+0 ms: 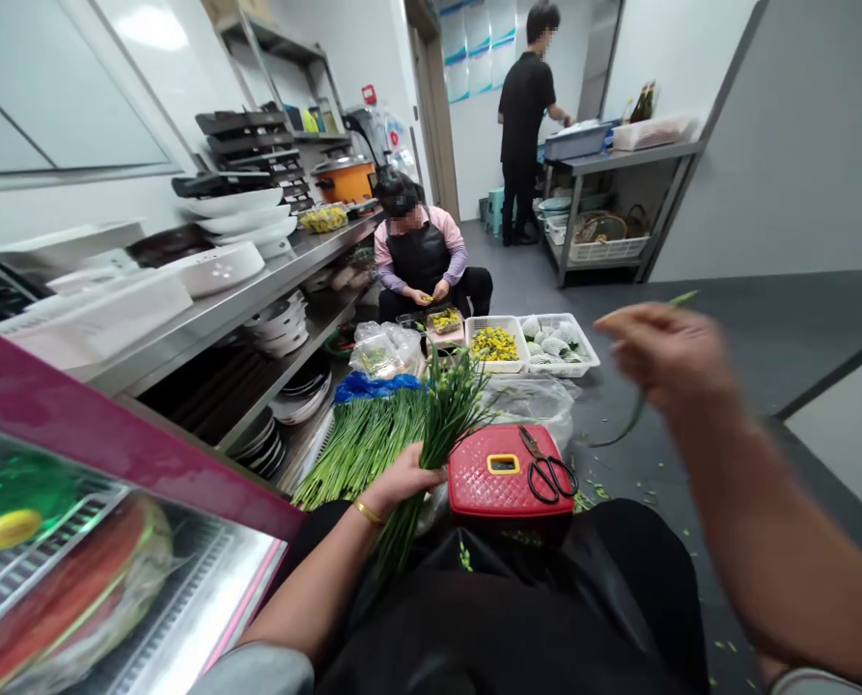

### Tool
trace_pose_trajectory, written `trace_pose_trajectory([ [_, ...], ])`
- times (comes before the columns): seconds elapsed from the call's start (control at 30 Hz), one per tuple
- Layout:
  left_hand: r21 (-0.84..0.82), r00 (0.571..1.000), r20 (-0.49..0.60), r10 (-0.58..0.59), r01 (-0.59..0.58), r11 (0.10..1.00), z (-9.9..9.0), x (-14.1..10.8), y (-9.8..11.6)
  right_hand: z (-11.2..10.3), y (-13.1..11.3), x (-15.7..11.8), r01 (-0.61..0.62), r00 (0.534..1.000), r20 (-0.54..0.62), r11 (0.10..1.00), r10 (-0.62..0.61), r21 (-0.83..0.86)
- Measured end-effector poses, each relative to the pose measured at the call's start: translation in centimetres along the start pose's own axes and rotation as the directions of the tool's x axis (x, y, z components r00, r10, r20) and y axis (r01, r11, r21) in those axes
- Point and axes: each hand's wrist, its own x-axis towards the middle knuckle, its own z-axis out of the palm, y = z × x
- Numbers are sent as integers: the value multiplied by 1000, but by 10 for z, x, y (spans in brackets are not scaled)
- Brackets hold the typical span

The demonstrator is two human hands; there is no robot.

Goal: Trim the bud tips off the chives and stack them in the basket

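My left hand [406,475] is closed around a bunch of green garlic chive stems with buds [454,401], tilted over my lap. Raised at the right, my right hand [681,352] is slightly blurred and pinches a single chive stem [634,417], whose tip shows above the fingers and whose curved end hangs below. Between my knees stands a red box [474,473] with a quilted lid and a yellow-rimmed opening. Black-handled scissors [546,473] lie on that lid. Left of the box, a large pile of chive stems [365,439] is spread out.
A person [423,251] sits ahead, handling yellow flowers, beside white baskets [494,365]. Farther back another person [528,116] stands at a steel table [623,159]. Steel shelving [307,265] with dishes runs along the left, near a glass-fronted pink cabinet [126,434]. Green scraps dot the floor [648,492].
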Motion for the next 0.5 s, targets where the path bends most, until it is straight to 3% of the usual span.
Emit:
trace_pose_trajectory([
  [0.07,26,1000,-1,27,-27,999,6,5,-2,49,21,-19,-26,983,176,993,46,-113],
  [0.13,28,999,12,52,-53,998,12,6,-3,83,41,-30,5,959,278,984,45,-176],
  [0.2,27,997,10,80,-81,996,16,4,-5,100,54,-34,33,951,309,980,29,-195],
  [0.27,17,996,7,92,-92,996,16,2,-6,103,58,-34,39,961,277,983,12,-179],
  [0.37,2,997,38,64,-64,998,12,-1,-7,75,46,-16,25,999,22,997,-23,-68],
  [0.4,2,997,54,57,-57,998,10,-1,-8,56,38,-4,46,993,-111,999,-47,-8],
  [0.47,12,995,77,58,-59,998,6,-1,-9,5,20,26,167,931,-345,980,-121,108],
  [0.5,18,995,81,63,-65,998,4,0,-10,-25,11,42,233,918,-358,963,-171,137],
])
